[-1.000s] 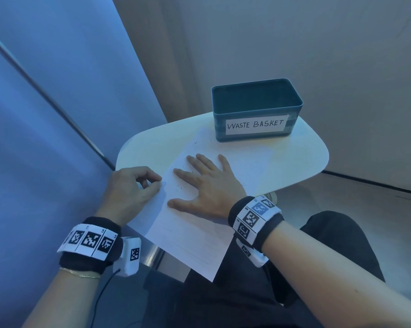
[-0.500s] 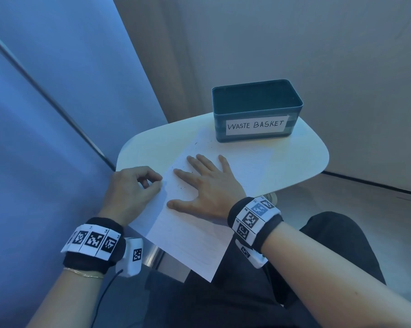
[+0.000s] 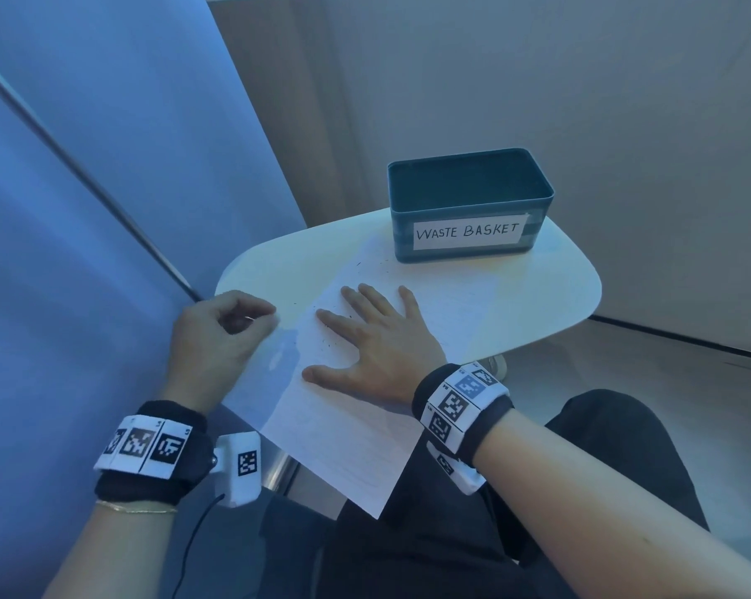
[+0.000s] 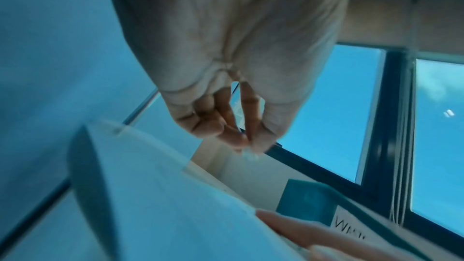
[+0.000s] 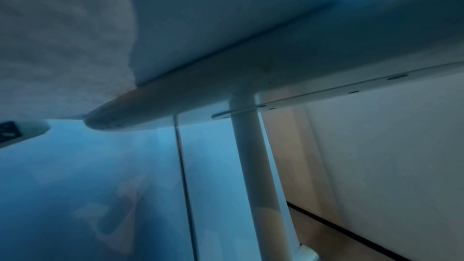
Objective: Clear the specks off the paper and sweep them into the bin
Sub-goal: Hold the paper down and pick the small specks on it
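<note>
A white sheet of paper [image 3: 347, 443] lies slantwise on a small white table [image 3: 555, 291], and its near corner overhangs the edge. Several tiny dark specks [image 3: 328, 344] dot the sheet left of my right hand [image 3: 365, 339], which lies flat on the paper with its fingers spread. More specks [image 3: 359, 264] sit near the sheet's far corner. My left hand [image 3: 257, 326] is curled at the paper's left edge. In the left wrist view its thumb and fingertips [image 4: 241, 138] meet, and nothing clear shows between them. A teal bin [image 3: 535, 229] labelled WASTE BASKET stands at the table's far side, just beyond the paper.
A blue glass wall with a slanted metal rail [image 3: 105, 196] runs close along the left. A beige wall lies behind and to the right. My dark-trousered legs [image 3: 473, 555] sit under the near edge. The right wrist view shows only the table's underside and its pole [image 5: 251, 156].
My left hand has drawn slightly left, its thumb a little off the paper's edge. The right hand stays flat in the same spot.
</note>
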